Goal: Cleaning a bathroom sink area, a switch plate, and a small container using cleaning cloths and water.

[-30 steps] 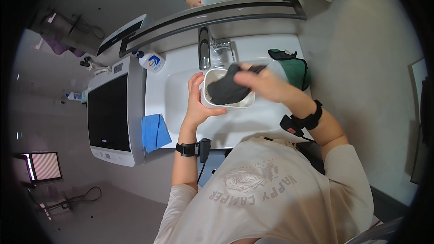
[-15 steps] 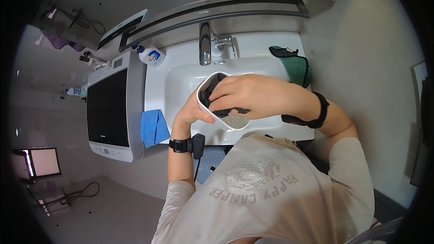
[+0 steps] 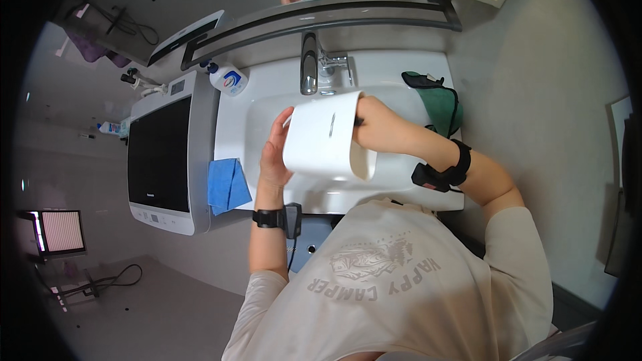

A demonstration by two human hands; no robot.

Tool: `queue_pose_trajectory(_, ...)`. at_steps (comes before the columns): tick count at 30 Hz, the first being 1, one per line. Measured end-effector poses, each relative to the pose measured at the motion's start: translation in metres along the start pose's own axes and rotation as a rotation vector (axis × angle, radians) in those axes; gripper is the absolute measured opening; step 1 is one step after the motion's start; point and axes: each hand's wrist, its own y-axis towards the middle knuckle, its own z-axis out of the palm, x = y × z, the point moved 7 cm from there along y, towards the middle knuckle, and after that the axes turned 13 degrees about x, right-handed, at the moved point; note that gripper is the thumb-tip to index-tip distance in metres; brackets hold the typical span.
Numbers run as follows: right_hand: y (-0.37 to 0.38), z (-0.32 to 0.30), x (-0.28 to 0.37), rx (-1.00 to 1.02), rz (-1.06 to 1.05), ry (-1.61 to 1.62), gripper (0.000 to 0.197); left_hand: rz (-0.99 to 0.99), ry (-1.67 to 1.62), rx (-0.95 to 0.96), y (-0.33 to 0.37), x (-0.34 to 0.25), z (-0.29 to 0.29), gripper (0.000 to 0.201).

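A white plastic container (image 3: pixel 317 137) lies tipped on its side in the air over the sink, its mouth facing right. My right hand (image 3: pixel 378 124) reaches into that mouth, fingers hidden inside. A bit of dark cloth (image 3: pixel 360 122) shows at the rim beside this hand; the rest is out of sight. At the container's left end is my left hand (image 3: pixel 274 154), fingers spread and stretched out along the base. Whether its palm touches the container I cannot tell.
The white sink (image 3: pixel 261 110) has a chrome faucet (image 3: pixel 309 63) at the back. A pump bottle (image 3: pixel 229 80) and a blue cloth (image 3: pixel 228 186) sit to the left, near a grey-and-black appliance (image 3: pixel 164 154). A green cloth (image 3: pixel 438 107) lies on the right rim. A dark rail (image 3: pixel 321 21) runs behind.
The container has turned from mouth-up, with dark cloth showing, to sideways with its mouth to the right. My left hand has loosened its grip and spread its fingers. My right hand stays inside.
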Motion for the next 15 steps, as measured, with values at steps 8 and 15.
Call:
queue_pose_trajectory(8, -0.003, -0.006, -0.031, -0.296, 0.232, 0.448, 0.025, 0.116, 0.126, 0.021, 0.013, -0.009, 0.028, 0.126)
queue_pose_trajectory(15, -0.002, 0.006, -0.013, -0.115, 0.144, 0.282, 0.031, 0.183, 0.077, 0.037, 0.014, -0.009, 0.022, 0.086)
